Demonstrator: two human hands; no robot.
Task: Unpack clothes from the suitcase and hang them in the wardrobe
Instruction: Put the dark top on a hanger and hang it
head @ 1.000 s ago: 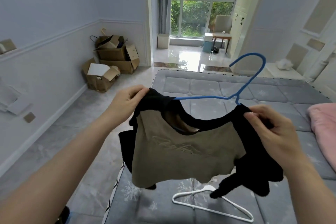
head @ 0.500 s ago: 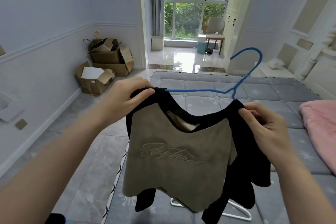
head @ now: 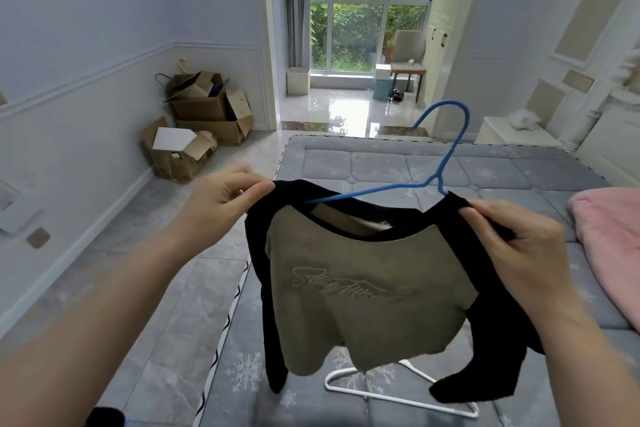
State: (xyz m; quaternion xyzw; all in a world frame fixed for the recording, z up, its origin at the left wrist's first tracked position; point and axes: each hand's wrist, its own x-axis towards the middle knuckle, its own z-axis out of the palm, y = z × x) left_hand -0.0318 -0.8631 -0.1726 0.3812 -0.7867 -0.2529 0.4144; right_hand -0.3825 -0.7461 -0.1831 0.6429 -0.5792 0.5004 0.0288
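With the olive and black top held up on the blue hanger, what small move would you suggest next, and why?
Probably settle the right shoulder. The blue wire hanger already runs inside the neck of the olive and black top, and each shoulder is pinched by the left hand and right hand; the right-hand side looks bunched, so smoothing it seems wise before hanging.

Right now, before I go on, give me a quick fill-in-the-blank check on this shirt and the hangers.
1. The hanger inside the shirt is ____ in colour.
2. The white hanger lies on the ____.
3. The left hand and right hand each pinch a ____ of the shirt.

Missing words: blue; bed; shoulder
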